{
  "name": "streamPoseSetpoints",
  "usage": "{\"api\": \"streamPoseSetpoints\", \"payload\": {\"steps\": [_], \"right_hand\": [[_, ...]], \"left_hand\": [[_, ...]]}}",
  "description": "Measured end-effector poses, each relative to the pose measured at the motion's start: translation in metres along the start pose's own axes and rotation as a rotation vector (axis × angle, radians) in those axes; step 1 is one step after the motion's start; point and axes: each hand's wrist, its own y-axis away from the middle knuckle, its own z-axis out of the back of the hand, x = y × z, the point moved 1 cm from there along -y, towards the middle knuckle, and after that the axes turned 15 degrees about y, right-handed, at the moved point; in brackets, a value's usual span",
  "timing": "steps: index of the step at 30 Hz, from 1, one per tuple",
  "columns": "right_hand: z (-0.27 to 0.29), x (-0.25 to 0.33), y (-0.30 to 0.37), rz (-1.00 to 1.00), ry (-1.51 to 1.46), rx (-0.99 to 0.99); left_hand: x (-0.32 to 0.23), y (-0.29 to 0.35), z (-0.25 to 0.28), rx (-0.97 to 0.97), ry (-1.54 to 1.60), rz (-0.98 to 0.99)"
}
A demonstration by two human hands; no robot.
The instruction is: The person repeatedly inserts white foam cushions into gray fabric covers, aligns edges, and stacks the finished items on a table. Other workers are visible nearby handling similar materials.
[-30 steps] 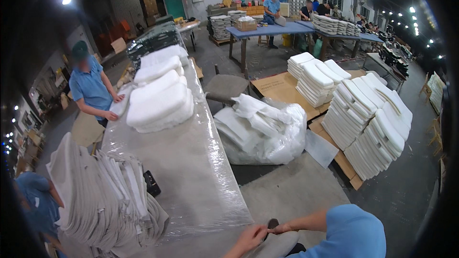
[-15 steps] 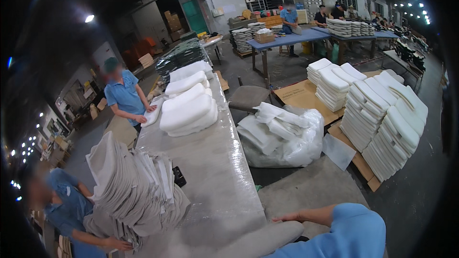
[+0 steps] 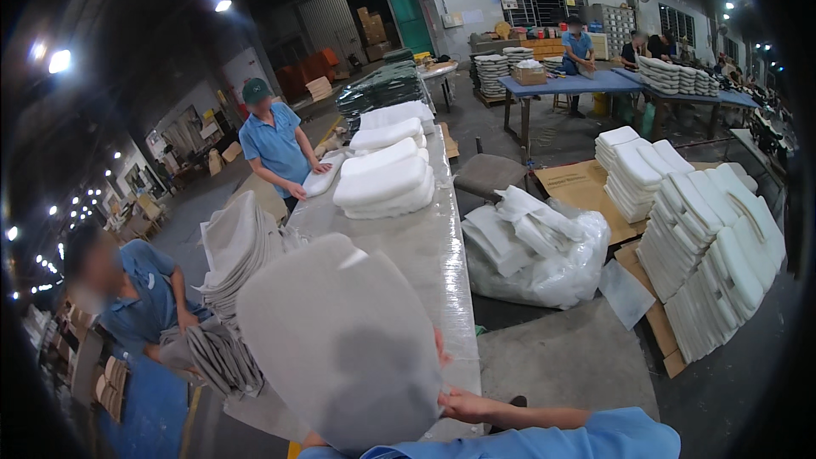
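Observation:
A large rounded grey seat cushion (image 3: 314, 323) is tilted up in front of me, over the near end of the long table. My right hand (image 3: 463, 405) is closed at its lower right edge, pinching the rim. Fingers of my left hand (image 3: 443, 348) show at the same edge, a little higher. The rest of that hand is hidden behind the cushion. Left of the cushion stands a stack of grey fabric covers (image 3: 234, 246). A co-worker in blue (image 3: 153, 289) has hands on a folded part of the grey covers (image 3: 212, 353).
White foam pads (image 3: 387, 178) are piled farther along the plastic-covered table (image 3: 433, 255). Another co-worker (image 3: 276, 144) presses a pad there. Right of the table lie a plastic bag of white pieces (image 3: 544, 255), a grey chair (image 3: 490, 175) and tall foam stacks (image 3: 714, 246) on cardboard.
The grey cushion has been raised upright from the table, and both my hands are now at its edge. The near co-worker has drawn part of the cover stack leftward. My view has shifted left.

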Motion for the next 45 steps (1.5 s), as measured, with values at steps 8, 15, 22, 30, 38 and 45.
{"api": "streamPoseSetpoints", "payload": {"steps": [8,15,22,30,38,45], "right_hand": [[0.031,0.075,0.052,0.25,0.01,-0.208],[-0.006,0.172,0.032,0.466,0.256,-0.474],[-0.005,0.133,0.013,0.389,0.018,-0.639],[0.022,-0.006,0.029,0.003,-0.574,-0.839],[0.041,-0.063,0.069,-0.138,-0.689,-0.969],[0.085,-0.081,0.12,-0.434,-0.412,-0.961]], "left_hand": [[0.034,-0.001,-0.007,0.001,0.064,0.083],[0.041,-0.019,-0.014,0.031,0.076,0.146],[0.054,-0.045,-0.012,0.015,0.063,0.209],[0.091,-0.128,0.001,-0.166,-0.244,0.215],[0.123,-0.171,-0.026,-0.333,-0.597,0.206],[0.125,-0.172,-0.051,-0.479,-0.655,0.098]]}}
